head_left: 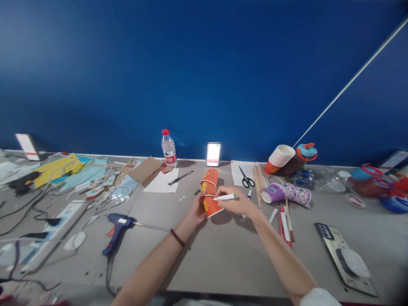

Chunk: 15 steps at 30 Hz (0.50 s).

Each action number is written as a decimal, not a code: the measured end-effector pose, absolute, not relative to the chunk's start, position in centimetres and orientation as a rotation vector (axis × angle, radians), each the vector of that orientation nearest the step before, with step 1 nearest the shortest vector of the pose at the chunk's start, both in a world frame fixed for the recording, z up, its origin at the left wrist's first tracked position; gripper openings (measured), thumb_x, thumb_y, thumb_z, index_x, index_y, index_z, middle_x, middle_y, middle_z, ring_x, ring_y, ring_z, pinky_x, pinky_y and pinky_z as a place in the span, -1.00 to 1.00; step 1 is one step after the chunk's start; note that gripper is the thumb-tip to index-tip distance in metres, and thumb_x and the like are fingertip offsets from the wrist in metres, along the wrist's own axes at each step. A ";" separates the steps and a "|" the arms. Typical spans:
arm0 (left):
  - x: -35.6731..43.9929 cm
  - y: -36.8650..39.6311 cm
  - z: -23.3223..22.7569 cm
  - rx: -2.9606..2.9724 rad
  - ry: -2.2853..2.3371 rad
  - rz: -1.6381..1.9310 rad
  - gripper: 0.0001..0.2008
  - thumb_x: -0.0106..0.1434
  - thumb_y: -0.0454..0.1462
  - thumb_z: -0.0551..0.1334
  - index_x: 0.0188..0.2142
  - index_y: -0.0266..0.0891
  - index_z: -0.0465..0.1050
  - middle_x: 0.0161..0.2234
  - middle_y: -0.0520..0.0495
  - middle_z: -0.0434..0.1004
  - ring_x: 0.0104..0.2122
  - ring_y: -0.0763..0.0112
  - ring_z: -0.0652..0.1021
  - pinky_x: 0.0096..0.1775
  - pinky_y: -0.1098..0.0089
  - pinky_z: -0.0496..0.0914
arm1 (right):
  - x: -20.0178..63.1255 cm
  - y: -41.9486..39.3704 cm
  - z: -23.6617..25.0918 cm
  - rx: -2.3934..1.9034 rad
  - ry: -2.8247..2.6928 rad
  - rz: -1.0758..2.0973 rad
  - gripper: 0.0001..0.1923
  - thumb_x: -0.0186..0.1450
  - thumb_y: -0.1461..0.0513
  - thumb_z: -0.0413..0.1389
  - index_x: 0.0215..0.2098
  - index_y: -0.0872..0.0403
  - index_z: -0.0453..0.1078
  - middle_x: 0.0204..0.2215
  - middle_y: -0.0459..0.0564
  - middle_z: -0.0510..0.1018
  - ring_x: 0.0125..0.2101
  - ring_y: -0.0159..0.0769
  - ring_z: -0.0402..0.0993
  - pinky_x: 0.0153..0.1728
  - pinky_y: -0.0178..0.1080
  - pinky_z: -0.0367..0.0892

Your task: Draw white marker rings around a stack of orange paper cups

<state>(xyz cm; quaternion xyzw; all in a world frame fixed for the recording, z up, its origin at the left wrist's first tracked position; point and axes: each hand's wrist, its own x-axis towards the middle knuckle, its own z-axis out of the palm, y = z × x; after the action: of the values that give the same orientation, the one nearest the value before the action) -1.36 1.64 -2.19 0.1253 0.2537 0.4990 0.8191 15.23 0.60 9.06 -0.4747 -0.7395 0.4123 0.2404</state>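
In the middle of the table, my left hand [197, 208] is closed around orange paper cups [213, 208] with yellow lettering, which are joined end to end and lean at a tilt. A small dark green piece [196, 192] shows by the left fingers; its kind is unclear. My right hand [237, 203] pinches a white marker [227, 197] with a green end. The marker's tip is at the side of the lower cup, though I cannot tell whether it touches. Just right of this hand lies a purple-ended marker [249, 194].
Rightward are black scissors [247, 178], wooden sticks [259, 182], stacked cups [276, 159], purple patterned cups [287, 193], markers [284, 223] and a phone [331, 246]. Leftward are a glue gun [119, 227], a power strip [55, 233], cables, paper and a water bottle [168, 151].
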 end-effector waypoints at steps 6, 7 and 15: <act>-1.4 1.7 -2.3 0.275 0.558 1.057 -0.72 0.09 -0.20 0.34 -0.23 -0.33 0.50 -0.33 -0.12 0.64 -0.38 0.29 0.60 -0.23 0.32 0.46 | 15.3 0.7 9.0 -1.304 -2.006 1.146 -0.89 0.11 0.27 0.09 -0.39 0.05 0.45 -0.51 -0.18 0.48 -0.51 -0.41 0.30 -0.49 -0.35 0.12; -1.4 1.7 -2.3 0.277 0.561 1.056 -0.72 0.09 -0.20 0.34 -0.23 -0.34 0.50 -0.33 -0.13 0.64 -0.38 0.28 0.61 -0.23 0.33 0.46 | 15.3 0.8 9.0 -1.307 -2.006 1.143 -0.89 0.11 0.27 0.10 -0.39 0.05 0.45 -0.51 -0.18 0.48 -0.52 -0.41 0.30 -0.49 -0.35 0.11; -1.4 1.5 -1.8 0.280 0.553 1.075 -0.72 0.10 -0.22 0.34 -0.22 -0.33 0.50 -0.28 -0.14 0.64 -0.34 0.27 0.61 -0.20 0.32 0.45 | 15.4 0.9 8.7 -1.335 -1.979 1.127 -0.91 0.10 0.25 0.09 -0.41 0.04 0.42 -0.52 -0.20 0.46 -0.50 -0.41 0.29 -0.50 -0.36 0.10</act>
<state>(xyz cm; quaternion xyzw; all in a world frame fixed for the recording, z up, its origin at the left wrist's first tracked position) -1.35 1.48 -1.77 0.1312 0.2591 0.5037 0.8136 15.41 0.91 8.66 -0.4897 -0.7262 0.4137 0.2482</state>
